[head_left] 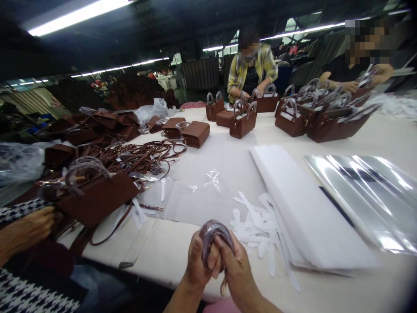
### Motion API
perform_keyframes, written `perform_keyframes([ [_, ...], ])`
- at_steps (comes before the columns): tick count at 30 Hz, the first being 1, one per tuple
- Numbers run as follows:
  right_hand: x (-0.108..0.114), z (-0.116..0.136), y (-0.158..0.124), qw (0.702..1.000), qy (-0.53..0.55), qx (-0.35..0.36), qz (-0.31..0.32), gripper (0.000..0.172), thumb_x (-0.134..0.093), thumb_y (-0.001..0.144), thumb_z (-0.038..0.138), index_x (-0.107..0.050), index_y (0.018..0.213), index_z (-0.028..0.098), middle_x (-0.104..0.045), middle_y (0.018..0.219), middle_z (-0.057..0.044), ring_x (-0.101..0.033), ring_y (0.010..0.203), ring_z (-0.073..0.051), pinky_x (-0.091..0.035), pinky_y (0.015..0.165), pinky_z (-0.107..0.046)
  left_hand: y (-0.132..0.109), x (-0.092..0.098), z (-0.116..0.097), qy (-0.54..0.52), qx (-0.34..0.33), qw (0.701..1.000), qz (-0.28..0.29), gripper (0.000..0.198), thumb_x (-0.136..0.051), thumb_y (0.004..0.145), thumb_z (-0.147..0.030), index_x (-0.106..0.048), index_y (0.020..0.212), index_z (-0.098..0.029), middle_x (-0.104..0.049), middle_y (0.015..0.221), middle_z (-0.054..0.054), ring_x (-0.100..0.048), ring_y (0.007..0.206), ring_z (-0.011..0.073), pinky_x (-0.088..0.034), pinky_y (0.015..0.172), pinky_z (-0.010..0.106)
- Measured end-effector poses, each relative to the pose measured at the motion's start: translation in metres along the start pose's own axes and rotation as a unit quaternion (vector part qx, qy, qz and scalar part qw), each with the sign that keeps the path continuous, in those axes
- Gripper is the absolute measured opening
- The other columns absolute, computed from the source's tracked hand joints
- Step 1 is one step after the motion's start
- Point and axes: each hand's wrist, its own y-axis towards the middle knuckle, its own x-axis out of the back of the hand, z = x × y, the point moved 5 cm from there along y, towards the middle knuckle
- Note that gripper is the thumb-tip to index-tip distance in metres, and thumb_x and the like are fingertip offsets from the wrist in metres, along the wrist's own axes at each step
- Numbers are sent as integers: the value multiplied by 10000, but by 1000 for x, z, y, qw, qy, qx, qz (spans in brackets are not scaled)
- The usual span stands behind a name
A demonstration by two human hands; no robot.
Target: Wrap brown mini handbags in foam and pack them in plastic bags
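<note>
Near the table's front edge, both hands are closed around a brown bag strap (213,227) wound into a loop, with what looks like clear plastic film on it. My left hand (198,261) grips the loop from the left, its thumb up along the side. On the other side my right hand (237,263) holds it, fingers curled into the middle. A short strap end with a metal glint hangs below the fingers. Just right of my hands lie loose white paper strips (257,221). Clear plastic film (208,182) is spread on the table ahead.
A stack of white sheets (299,208) and shiny clear film (368,195) lie at right. Brown straps (140,156) are heaped at left. A co-worker's hand (29,230) is beside a brown handbag (97,198). More handbags (243,124) and two people stand across the table.
</note>
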Motion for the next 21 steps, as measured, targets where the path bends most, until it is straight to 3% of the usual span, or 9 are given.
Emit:
perform_keyframes([
  [2,9,-2,-1,1000,15,0,-11,328,-509,813,450,-549,930,146,-580,773,-28,-516,719,-138,-443,656,-237,-1,-10,7,23,20,1000,-7,638,-384,790,-623,-458,405,-120,-276,258,-36,-324,225,66,-221,293,165],
  [4,18,-5,-2,1000,26,4,-14,328,-495,814,451,-552,934,151,-591,764,-33,-525,690,-143,-447,618,-241,-1,-17,12,61,30,996,-53,680,-320,792,-655,-353,348,-142,-326,258,-3,-362,245,77,-245,316,179],
  [8,41,-4,-2,998,4,37,-55,306,-471,804,431,-556,911,157,-593,742,-40,-543,673,-165,-458,587,-261,-5,-24,17,153,-44,966,-204,471,-386,824,-560,-500,615,-154,-478,418,-38,-385,305,70,-284,347,180],
  [10,58,3,-1,994,-29,64,-84,256,-457,809,383,-538,914,164,-595,751,-37,-553,681,-169,-468,606,-273,-5,-27,18,242,-80,940,-229,340,-415,849,-479,-528,751,-174,-539,554,-39,-478,453,83,-369,451,179],
  [12,76,12,2,982,-103,123,-100,193,-415,826,300,-504,941,174,-598,771,-32,-565,696,-169,-474,627,-278,-1,-31,20,349,-80,912,-203,297,-404,872,-420,-553,813,-169,-582,722,-5,-545,693,121,-430,650,214],
  [15,101,21,4,920,-270,262,-109,215,-349,796,146,-441,987,178,-593,779,-30,-567,685,-159,-471,608,-268,6,-38,16,496,-59,857,-130,365,-327,897,-392,-598,869,-150,-579,964,69,-508,966,188,-377,884,310],
  [18,117,12,1,867,-350,345,-80,257,-334,740,87,-432,961,176,-574,756,-42,-544,661,-161,-451,585,-271,9,-50,7,620,-35,783,-41,351,-460,832,-436,-582,1037,-178,-531,1106,92,-493,996,204,-401,860,320],
  [21,118,-1,-5,832,-390,395,-18,173,-362,784,100,-463,899,180,-554,730,-54,-515,671,-167,-430,596,-285,6,-62,11,705,42,703,80,490,-657,705,-386,-510,1148,-233,-535,1125,57,-521,958,180,-426,838,280],
])
